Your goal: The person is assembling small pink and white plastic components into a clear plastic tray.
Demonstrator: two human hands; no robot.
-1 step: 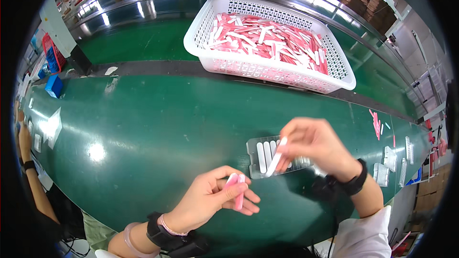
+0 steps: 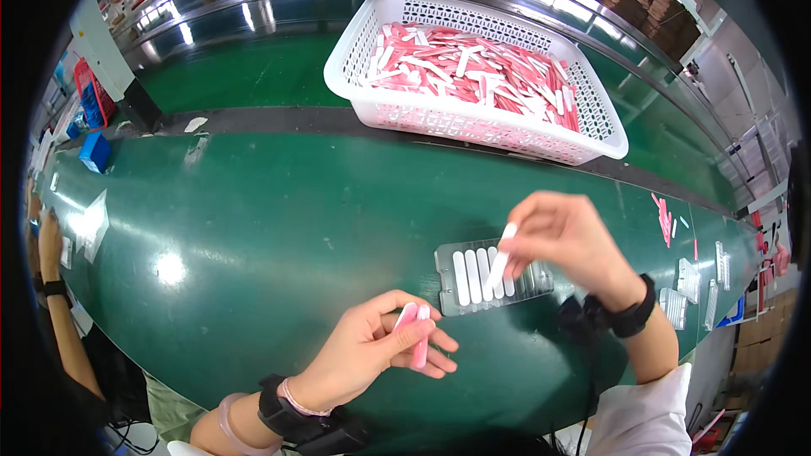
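Observation:
Between the thumb and fingers of my left hand are a couple of short pink nail files with rounded ends, one showing a whitish tip. My right hand pinches a single white nail file, held slanted over a clear plastic tray. Several white nail files lie side by side in the tray's left part; its right slots are partly hidden by my right hand. Whether the held file touches the tray, I cannot tell.
Beyond the tray stands a white perforated basket heaped with pink and white files. Loose pink files and more clear trays lie at the right. A co-worker's arm reaches in at the far left, near a blue box.
My right hand has moved slightly up and to the right with its white nail file, uncovering more of the files in the tray. My left hand has barely shifted.

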